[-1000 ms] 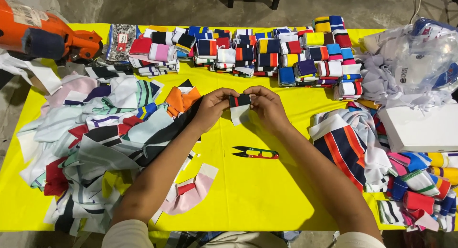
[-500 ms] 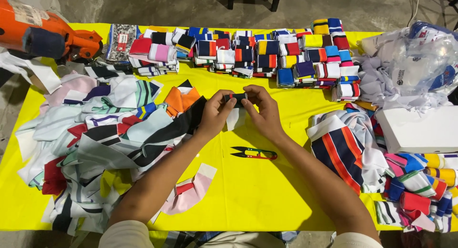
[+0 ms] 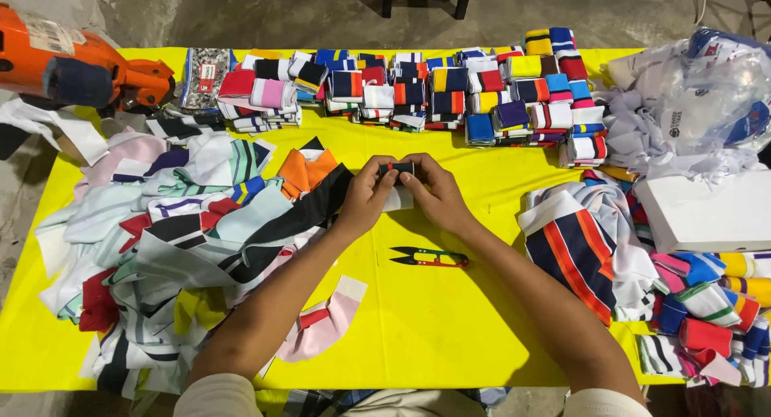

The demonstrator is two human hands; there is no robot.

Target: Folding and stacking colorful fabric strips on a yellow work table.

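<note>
Left hand [image 3: 371, 194] and right hand [image 3: 434, 194] pinch folded cuff [image 3: 397, 170] (black, red-striped).

Soft matt ribbed knit cloth strips [image 3: 185, 248], glossy crinkled clear plastic bag [image 3: 707, 96], smooth yellow tablecloth [image 3: 450, 329], metal-bladed snips [image 3: 430, 258]

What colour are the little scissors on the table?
The little scissors have red and green handles with dark blades, seen in the head view.

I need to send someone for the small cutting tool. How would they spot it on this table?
On the yellow table, look just below the left hand and right hand. The thread snips lie alone on bare yellow: black blades, red handle, the only metal tool among cloth pieces.
</note>
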